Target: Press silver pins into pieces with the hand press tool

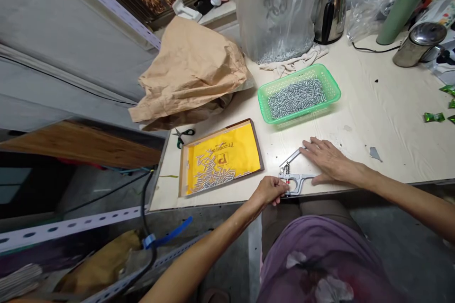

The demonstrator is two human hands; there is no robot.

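Observation:
A small grey metal hand press (300, 179) lies at the table's front edge, with a raised lever, a coil spring and a round opening in its frame. My right hand (329, 161) spans its two handles from the right, fingers stretched over the lever and thumb at the lower handle. At the opening, my left hand (270, 190) is closed in a pinch; what its fingertips hold is too small to make out. A shallow box with a yellow lining (245, 144) lies to the left with many small metal pins (213, 175) in it. Behind the press stands a green plastic basket (263, 104) full of small metal parts (298, 97).
Dark-handled scissors (181, 137) lie beside the box. Crumpled brown paper (195, 66), a clear plastic bag (277, 9) with metal parts and a steel kettle (331, 9) stand at the back. A metal cup (408, 49) and green wrapped pieces (433, 117) are to the right.

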